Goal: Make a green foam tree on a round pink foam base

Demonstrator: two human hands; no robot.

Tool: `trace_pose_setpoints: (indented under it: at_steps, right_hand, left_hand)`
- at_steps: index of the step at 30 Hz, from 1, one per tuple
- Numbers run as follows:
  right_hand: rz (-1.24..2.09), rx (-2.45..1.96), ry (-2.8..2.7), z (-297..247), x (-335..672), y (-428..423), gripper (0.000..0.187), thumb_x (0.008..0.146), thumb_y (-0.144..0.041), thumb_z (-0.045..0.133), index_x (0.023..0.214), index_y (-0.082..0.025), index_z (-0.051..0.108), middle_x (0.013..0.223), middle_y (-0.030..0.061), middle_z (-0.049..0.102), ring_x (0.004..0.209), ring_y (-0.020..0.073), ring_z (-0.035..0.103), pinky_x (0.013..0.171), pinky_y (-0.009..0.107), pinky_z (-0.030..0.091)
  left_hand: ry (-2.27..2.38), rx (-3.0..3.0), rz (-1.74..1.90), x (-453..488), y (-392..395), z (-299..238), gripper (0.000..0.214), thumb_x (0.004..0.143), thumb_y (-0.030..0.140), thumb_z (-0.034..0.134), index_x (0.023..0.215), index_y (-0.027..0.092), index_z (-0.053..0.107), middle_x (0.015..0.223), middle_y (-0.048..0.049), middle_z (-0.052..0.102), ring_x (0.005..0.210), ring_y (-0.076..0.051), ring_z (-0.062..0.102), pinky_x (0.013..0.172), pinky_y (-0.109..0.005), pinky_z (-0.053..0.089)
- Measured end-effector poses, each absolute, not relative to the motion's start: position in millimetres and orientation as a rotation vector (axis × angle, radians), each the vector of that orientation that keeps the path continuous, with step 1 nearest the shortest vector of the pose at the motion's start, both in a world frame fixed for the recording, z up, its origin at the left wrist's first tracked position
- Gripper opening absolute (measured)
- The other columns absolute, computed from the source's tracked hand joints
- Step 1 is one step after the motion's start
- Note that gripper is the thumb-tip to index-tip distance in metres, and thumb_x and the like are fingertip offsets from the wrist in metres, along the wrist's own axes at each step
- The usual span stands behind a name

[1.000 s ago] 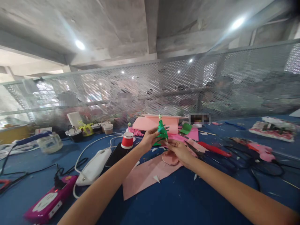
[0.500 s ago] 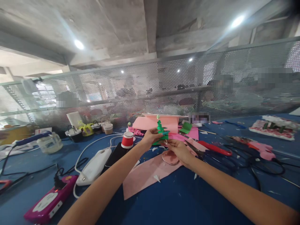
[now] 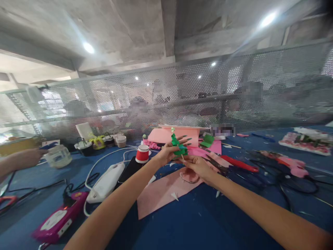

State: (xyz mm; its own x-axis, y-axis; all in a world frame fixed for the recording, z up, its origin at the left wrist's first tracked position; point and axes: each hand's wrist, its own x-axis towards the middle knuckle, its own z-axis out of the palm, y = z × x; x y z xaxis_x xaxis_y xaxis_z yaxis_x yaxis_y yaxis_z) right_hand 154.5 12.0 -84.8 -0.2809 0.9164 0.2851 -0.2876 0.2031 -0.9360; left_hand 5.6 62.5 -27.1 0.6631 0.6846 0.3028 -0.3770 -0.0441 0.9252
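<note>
My left hand (image 3: 165, 155) pinches a folded green paper piece (image 3: 180, 150) between thumb and fingers, its other fingertips spread out behind. A small pale green tip (image 3: 172, 130) tops the piece. Just below it, my right hand (image 3: 199, 167) is closed on a thin pale stick (image 3: 182, 157) that runs down from the green paper. Under the right hand lies a round pink paper piece (image 3: 189, 175) on a long pink paper strip (image 3: 156, 201). Scissors with dark blades (image 3: 216, 163) lie just beyond the right wrist.
A red-and-white cup (image 3: 142, 154) stands by a black phone (image 3: 129, 170) and white power strip (image 3: 106, 184). Another person's hand (image 3: 28, 158) reaches in at left near a clear jar (image 3: 59, 156). A pink glue gun (image 3: 293, 165) with black cable lies right; mesh panels (image 3: 156, 97) stand behind.
Another person's hand has come in from the left, at the blue handle by the jar. My left fingers have spread, and the green paper piece leans slightly more to the left.
</note>
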Motion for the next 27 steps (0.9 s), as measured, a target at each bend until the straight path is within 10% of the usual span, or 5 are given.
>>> trace_pose_setpoints:
  at_steps: [20,27]
  right_hand:
    - [1.340,-0.665,-1.329,-90,155,15,0.042,0.065,-0.048,0.075,0.096,-0.021,0.068,0.095,0.0069,0.071,0.051,0.0116,0.063,0.051,0.025,0.051]
    - [1.337,-0.665,-1.340,-87,154,12,0.040,0.062,-0.048,0.076,0.090,-0.020,0.068,0.089,0.0063,0.072,0.053,0.0138,0.064,0.053,0.028,0.052]
  left_hand:
    - [0.441,1.327,0.930,1,73,-36,0.040,0.053,0.028,0.085,0.086,0.012,0.071,0.081,-0.0089,0.073,0.072,-0.019,0.068,0.071,-0.032,0.054]
    - [0.456,1.445,0.882,4,70,-30,0.060,0.054,0.026,0.085,0.109,0.011,0.066,0.090,-0.0112,0.073,0.080,-0.021,0.069,0.070,-0.028,0.053]
